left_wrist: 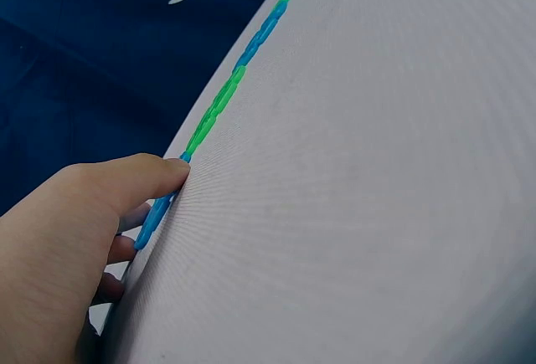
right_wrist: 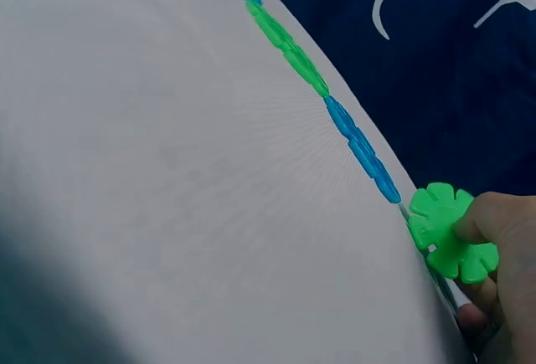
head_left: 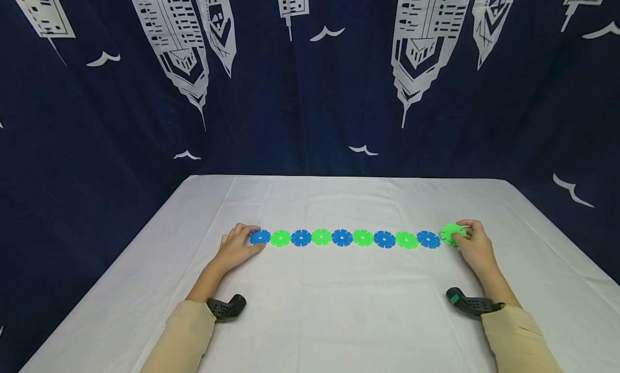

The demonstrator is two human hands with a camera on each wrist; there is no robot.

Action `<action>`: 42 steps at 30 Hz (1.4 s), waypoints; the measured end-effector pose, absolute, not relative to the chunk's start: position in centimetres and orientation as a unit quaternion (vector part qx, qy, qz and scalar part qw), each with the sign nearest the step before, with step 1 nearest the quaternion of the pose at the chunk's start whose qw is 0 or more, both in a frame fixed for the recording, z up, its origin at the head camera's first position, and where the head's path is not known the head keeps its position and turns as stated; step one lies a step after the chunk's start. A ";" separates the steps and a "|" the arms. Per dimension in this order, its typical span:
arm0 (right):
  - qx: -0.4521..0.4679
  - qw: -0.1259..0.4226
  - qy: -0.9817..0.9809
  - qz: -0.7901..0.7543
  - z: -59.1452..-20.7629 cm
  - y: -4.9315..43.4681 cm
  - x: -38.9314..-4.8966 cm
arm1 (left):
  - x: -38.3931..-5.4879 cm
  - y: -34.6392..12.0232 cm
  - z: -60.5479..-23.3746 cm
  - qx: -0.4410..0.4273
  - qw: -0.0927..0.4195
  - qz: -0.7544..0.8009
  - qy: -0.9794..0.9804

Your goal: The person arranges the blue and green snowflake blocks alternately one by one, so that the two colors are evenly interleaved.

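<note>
A straight row of flat notched plastic discs, alternating blue and green, lies across the white cloth. My left hand (head_left: 235,247) pinches the blue disc (head_left: 260,237) at the row's left end, thumb on its near edge and fingers at the far side. In the left wrist view the thumb (left_wrist: 155,176) touches that disc's edge. At the other end, my right hand (head_left: 478,250) holds a green disc (right_wrist: 444,230) between thumb and fingers. This disc is tilted up off the cloth, close beside the last blue disc (head_left: 428,239); whether they touch I cannot tell.
The white-covered table (head_left: 349,308) stretches toward me in front of the row. Behind it hangs a dark blue curtain (head_left: 300,104) with pale building and bird prints. Black wrist devices (head_left: 227,307) sit at both sleeve cuffs.
</note>
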State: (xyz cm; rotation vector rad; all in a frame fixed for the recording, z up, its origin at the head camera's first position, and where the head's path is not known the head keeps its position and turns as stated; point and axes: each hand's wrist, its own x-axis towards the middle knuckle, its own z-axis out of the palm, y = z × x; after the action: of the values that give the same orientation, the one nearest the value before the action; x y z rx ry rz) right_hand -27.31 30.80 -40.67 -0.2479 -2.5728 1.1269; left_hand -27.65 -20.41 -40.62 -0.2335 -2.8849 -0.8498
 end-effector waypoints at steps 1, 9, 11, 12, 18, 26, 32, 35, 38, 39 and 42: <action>-0.090 0.161 -0.902 0.390 -40.7 30.7 -27.3 | -27.6 -20.4 -40.6 -0.078 0.062 -0.281 -0.955; -0.083 0.183 -0.917 0.343 -41.1 30.4 -27.4 | -27.7 -20.6 -40.8 -0.080 0.060 -0.277 -0.956; -0.078 0.185 -0.922 0.332 -41.1 30.4 -27.3 | -27.6 -20.7 -40.8 -0.082 0.063 -0.281 -0.954; -0.076 0.185 -0.923 0.328 -41.1 30.3 -27.2 | -27.6 -20.7 -40.8 -0.085 0.067 -0.283 -0.953; -0.076 0.179 -0.930 0.313 -41.0 30.1 -27.1 | -27.3 -20.8 -40.6 -0.105 0.093 -0.292 -0.946; -0.078 0.173 -0.932 0.310 -41.2 30.1 -27.1 | -27.6 -20.8 -40.9 -0.089 0.074 -0.279 -0.953; -0.087 0.168 -0.931 0.313 -41.2 30.1 -27.1 | -27.7 -20.7 -40.9 -0.081 0.069 -0.273 -0.956; -0.089 0.167 -0.930 0.314 -41.2 30.2 -27.2 | -27.7 -20.6 -40.8 -0.082 0.069 -0.275 -0.956; -0.090 0.170 -0.930 0.314 -41.3 30.2 -27.3 | -27.8 -20.6 -40.7 -0.081 0.068 -0.274 -0.956; -0.091 0.171 -0.930 0.314 -41.3 30.2 -27.3 | -27.8 -20.6 -40.7 -0.081 0.067 -0.274 -0.956; -0.088 0.172 -0.930 0.313 -41.4 30.3 -27.3 | -27.8 -20.6 -40.6 -0.081 0.064 -0.274 -0.956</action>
State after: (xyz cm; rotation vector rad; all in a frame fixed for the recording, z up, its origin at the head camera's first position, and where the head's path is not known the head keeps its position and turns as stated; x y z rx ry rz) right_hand -27.33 30.28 -41.39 -0.2498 -2.6387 0.8890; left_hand -27.81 -20.57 -40.63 -0.2434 -2.8873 -0.8277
